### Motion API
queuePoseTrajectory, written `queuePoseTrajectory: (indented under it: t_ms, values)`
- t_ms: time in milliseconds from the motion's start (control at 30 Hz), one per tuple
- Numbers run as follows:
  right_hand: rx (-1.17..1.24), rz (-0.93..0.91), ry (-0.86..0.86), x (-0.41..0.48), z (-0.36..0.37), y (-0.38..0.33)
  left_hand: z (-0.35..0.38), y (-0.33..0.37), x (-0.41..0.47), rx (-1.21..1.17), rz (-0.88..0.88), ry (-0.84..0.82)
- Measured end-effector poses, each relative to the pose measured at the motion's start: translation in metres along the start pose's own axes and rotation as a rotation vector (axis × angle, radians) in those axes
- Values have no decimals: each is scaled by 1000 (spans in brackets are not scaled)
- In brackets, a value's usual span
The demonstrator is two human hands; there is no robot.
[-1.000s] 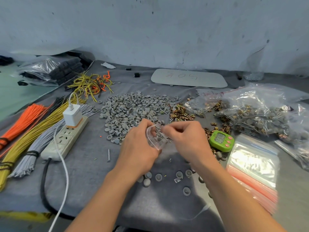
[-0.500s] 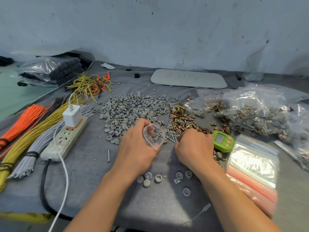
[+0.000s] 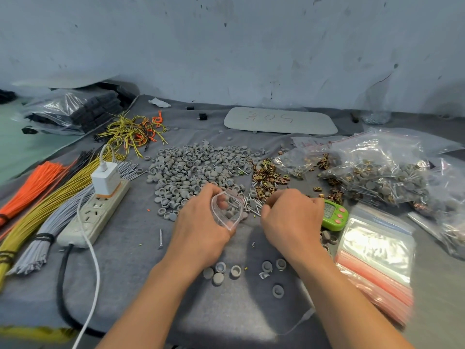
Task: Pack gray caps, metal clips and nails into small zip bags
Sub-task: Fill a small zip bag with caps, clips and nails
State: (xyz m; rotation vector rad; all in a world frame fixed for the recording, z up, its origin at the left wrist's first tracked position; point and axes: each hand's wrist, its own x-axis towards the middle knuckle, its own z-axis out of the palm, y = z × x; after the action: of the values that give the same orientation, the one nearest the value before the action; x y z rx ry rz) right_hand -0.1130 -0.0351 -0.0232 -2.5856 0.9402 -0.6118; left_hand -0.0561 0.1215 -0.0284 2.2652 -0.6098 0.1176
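- While the left hand (image 3: pixel 201 222) gripped the small zip bag (image 3: pixel 227 210) by its rim, thumb and fingers curled round the mouth, the opening gaped toward the right hand (image 3: pixel 292 217).
- Gray shapes showed through the clear film. Could not tell whether they lay inside the bag or behind it.
- Right hand lay knuckles-up just beside the bag, fingers curled down onto the nails (image 3: pixel 253 206). The fingertips were hidden under the hand, so could not tell whether anything was pinched.
- Judged step: gathering nails, possibly clips, to feed into the held bag.
- Stock: the gray caps (image 3: pixel 198 170) were heaped beyond the left hand and the metal clips (image 3: pixel 269 177) beyond the right. The nails were scattered between the two heaps, at the bag mouth.
- Recommended: keep the mouth spread and low, close to the nails, so the carry stays short.
- Recommended: pinch the nails lined up together and slide them in heads first. The points would likely snag or pierce the thin film.
- Risk: nails, clips and caps mingled at the heap edges, so a pinch could bring up a stray part. Check the pick before dropping it.
- Nearby: loose caps (image 3: pixel 221 270) between the wrists, a green timer (image 3: pixel 336 215) just behind the right hand, and a stack of empty zip bags (image 3: pixel 377 253) to its right, within easy reach.
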Motion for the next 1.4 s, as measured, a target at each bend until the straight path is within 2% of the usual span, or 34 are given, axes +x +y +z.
queuePoseTrajectory:
  t_ms: [100,200,300,400,467,533,567,700,833,1000,1100,1167,1233,1267,1400]
  values:
    - [278,-147,101,-2,-15,0,1,0,1,9,3,4]
    - [247,-390,140,-14,-23,-8,4,2,2,35,12,-17]
    - [216,-543,99,-25,-19,-18,6,3,1,10,40,-38]
    - [415,-466,67,-24,-13,-19,5,5,0,-8,44,-28]
    - [472,-378,197,-16,-11,-11,3,5,0,0,32,-14]
    - [334,-307,296,-5,-11,-1,1,3,0,-14,25,-1]
    - [222,-257,267,1,-10,5,1,2,1,-19,20,2]
    - [-166,-168,-23,12,4,17,-1,-1,2,-17,4,9]
    - [-255,-194,-61,15,16,19,-1,1,1,-7,4,13]
    - [-275,-141,-60,15,18,19,-2,0,0,-4,18,4]
    - [-160,-124,26,12,9,15,-3,-1,-1,-9,16,1]
    - [107,-100,122,11,-1,14,-3,0,-1,-11,17,3]
    - [419,-116,137,9,-10,10,-1,1,0,-5,23,2]
    - [493,-156,116,5,-13,7,0,3,1,0,23,0]
    - [363,-434,79,-13,-12,-8,4,5,2,24,24,-20]
